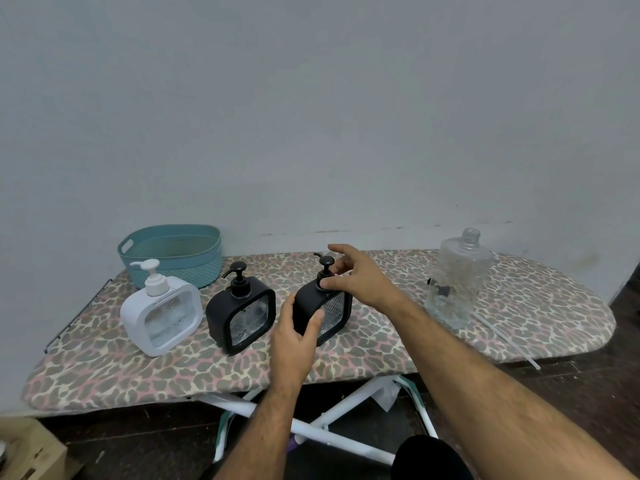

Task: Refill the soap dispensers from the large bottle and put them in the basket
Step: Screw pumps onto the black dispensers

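Left hand (294, 336) is gripping the black dispenser (323, 315) steady while right hand (356, 275) is pinching its pump collar (325, 283), likely for twisting.

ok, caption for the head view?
Left hand steadies a black dispenser while right hand pinches its pump collar; basket empty.

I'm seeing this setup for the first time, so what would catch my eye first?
Both hands meet on one black dispenser mid-board: the left hand grips its body, the right hand pinches its pump collar. Left of it stand a second black dispenser and a white dispenser, with a teal basket behind. An uncapped clear bottle stands at the right of the leopard-print ironing board.
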Tool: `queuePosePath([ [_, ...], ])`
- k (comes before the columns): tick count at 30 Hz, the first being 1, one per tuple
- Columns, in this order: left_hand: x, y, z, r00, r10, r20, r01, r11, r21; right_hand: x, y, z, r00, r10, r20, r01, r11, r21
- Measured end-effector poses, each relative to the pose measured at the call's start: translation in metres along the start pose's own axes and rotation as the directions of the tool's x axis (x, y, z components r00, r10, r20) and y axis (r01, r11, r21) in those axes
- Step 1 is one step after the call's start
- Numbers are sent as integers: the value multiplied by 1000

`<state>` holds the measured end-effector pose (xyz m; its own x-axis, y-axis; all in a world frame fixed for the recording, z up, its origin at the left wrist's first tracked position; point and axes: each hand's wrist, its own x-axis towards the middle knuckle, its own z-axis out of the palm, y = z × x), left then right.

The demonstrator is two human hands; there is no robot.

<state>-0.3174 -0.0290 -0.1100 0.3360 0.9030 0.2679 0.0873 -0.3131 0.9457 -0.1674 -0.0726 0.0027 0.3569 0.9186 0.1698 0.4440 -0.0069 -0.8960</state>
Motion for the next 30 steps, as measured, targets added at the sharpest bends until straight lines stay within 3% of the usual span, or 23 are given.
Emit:
queuePosePath([
  [6, 0, 0, 0, 1000, -3, -5, 2, 1000, -14, -1, 2, -1, 997, 26, 79, -29, 999, 33],
  [11, 0, -1, 1, 1000, -7, 0, 7, 1000, -7, 2, 9, 0, 1000, 9, -13, -10, 998, -54],
  [17, 0, 0, 0, 1000, -1, 2, 2, 1000, -7, -1, 6, 1, 988, 28, 151, -37, 998, 56],
  [24, 1, 0, 0, 1000, -12, 8, 12, 999, -39, 6, 13, 7, 1000, -2, 27, 2, 1000, 0],
  [30, 1, -3, 1, 1000, -9, 13, 10, 1000, -24, 5, 10, -3, 977, 17, 215, -45, 991, 123],
])
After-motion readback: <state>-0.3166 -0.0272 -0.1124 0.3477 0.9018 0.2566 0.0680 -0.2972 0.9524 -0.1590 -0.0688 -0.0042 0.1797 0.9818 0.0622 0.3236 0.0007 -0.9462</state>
